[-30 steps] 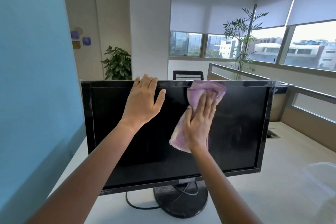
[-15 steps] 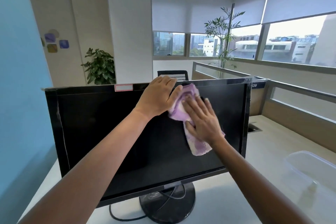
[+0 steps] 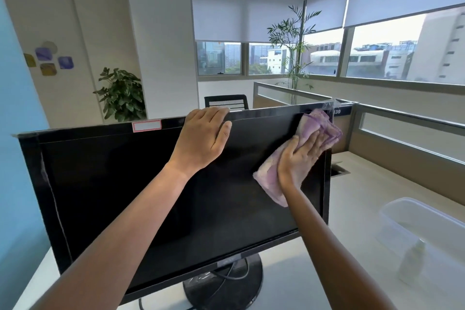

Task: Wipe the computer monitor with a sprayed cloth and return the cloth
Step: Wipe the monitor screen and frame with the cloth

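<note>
A black computer monitor (image 3: 125, 196) stands on a white desk, its screen dark. My left hand (image 3: 203, 138) holds the top edge near the middle, fingers hooked over the bezel and thumb on the front. My right hand (image 3: 299, 156) presses a purple and white cloth (image 3: 269, 184) flat against the screen near its upper right corner. The cloth bunches up past my fingertips and reaches the right bezel.
A clear plastic container (image 3: 427, 216) sits on the desk (image 3: 289, 272) at the right, with a pale spray bottle (image 3: 412, 262) in front of it. The monitor's round base (image 3: 226, 287) and cables lie below. A blue panel (image 3: 15, 158) stands left, low partitions (image 3: 402, 138) right.
My right hand has slid the cloth from beside my left hand at the top middle over to the upper right corner of the screen. My left hand stays on the top edge.
</note>
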Motion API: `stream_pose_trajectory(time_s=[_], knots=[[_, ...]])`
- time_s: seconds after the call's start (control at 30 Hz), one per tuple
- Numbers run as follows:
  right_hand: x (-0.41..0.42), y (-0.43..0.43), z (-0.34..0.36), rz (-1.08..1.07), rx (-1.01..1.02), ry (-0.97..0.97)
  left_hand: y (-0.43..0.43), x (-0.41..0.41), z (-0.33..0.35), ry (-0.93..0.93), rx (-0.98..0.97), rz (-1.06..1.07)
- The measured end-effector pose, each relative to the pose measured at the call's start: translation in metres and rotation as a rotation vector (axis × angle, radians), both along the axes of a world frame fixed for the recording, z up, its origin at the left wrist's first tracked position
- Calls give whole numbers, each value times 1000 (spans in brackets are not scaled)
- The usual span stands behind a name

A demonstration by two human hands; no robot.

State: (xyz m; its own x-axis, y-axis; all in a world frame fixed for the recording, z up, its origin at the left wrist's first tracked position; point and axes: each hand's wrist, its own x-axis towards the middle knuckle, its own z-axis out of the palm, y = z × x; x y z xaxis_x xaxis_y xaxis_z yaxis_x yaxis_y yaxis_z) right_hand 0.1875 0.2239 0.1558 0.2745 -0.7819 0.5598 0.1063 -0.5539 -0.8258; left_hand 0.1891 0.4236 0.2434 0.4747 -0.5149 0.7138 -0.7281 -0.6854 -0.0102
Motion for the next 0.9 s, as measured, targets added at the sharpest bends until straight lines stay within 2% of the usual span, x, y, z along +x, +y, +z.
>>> stream_pose_trajectory(time_s=[0.13,0.27,0.43,0.6,0.7,0.8,0.9], knots=[[11,37,14,38,-240,-6,2,5,-2,-39,111,33],[11,23,-2,10,-324,15,4,10,-4,-75,180,58],[8,6,-35,-60,-87,26,-1,10,-5,-64,158,61],[-12,20,-119,-62,324,98,1,9,-5,-68,140,60],[-20,27,-138,-44,525,164,0,7,-4,-63,131,53],[-18,24,-108,-46,591,186,2,7,-5,-61,115,48],[-13,28,-55,-6,427,114,3,9,-4,-56,105,32]])
